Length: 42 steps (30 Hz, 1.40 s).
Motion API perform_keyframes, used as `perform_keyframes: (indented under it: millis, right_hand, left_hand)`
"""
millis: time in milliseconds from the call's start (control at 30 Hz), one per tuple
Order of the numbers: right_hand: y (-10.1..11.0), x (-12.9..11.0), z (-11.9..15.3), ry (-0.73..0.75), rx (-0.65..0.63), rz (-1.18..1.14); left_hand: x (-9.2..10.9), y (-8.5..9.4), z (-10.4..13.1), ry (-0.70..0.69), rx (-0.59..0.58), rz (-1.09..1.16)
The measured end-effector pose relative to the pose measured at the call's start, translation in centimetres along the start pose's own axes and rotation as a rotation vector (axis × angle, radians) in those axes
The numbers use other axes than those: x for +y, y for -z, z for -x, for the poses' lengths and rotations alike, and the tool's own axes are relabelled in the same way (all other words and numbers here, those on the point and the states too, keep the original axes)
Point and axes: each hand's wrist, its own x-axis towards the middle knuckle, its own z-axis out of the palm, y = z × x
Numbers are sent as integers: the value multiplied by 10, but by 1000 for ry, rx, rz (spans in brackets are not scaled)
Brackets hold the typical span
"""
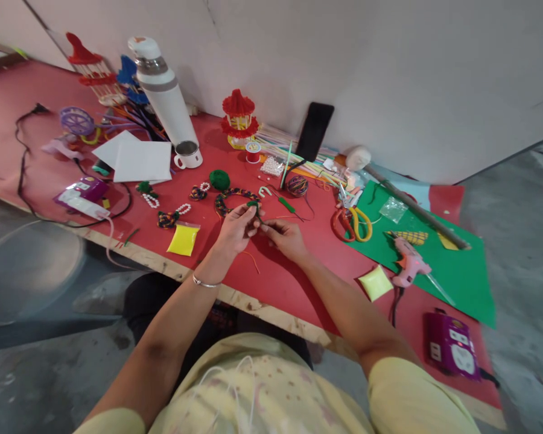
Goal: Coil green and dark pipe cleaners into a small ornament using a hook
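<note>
Piece of small dark green material, seemingly yarn (252, 205), held above the red-topped table (317, 265) between the two hands. Left hand (238, 228): fingers clamped on the piece, silver bangle (207, 283) at the wrist. Right hand (287, 238): fingers drawn together at the piece's lower end; their exact grip is too small to tell. Just beyond the hands: braided multicoloured yarn ring (228, 196), white hook-shaped item (265, 191), green-handled crochet hook (286, 205), ball of multicoloured yarn (297, 185). Farther back: ball of green yarn (219, 179), spool of red thread (253, 152), white pearl beads (272, 166) in clear plastic. To the left: bright yellow packet (183, 239), flat on the table. To the right: scissors with red and yellow handles (353, 223), partly on a green sheet (461, 265); pink glue gun (409, 262), lying across the sheet's near edge.
</note>
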Motion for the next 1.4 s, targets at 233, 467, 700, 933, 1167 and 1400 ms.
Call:
perform_keyframes:
  millis: [233,467,700,933,1167,1400]
  right_hand:
    - [0,4,2,107,72,131]
    - [14,1,1,305,305,355]
    - [18,-4,0,289,362,289]
    - [19,3,-7,213,328,227]
    - [31,4,-11,313,462,318]
    - [36,9,-15,394,453,411]
  left_hand:
    - [-5,8,-6,-18,-45,44]
    - [-5,8,-7,-60,27,-38]
    - [-3,5,-2,-58,20,-90]
    - [-4,5,-3,-92,16,-103]
    - [-5,6,-5,-129,40,-98]
    - [-8,7,-6,-138,29,-81]
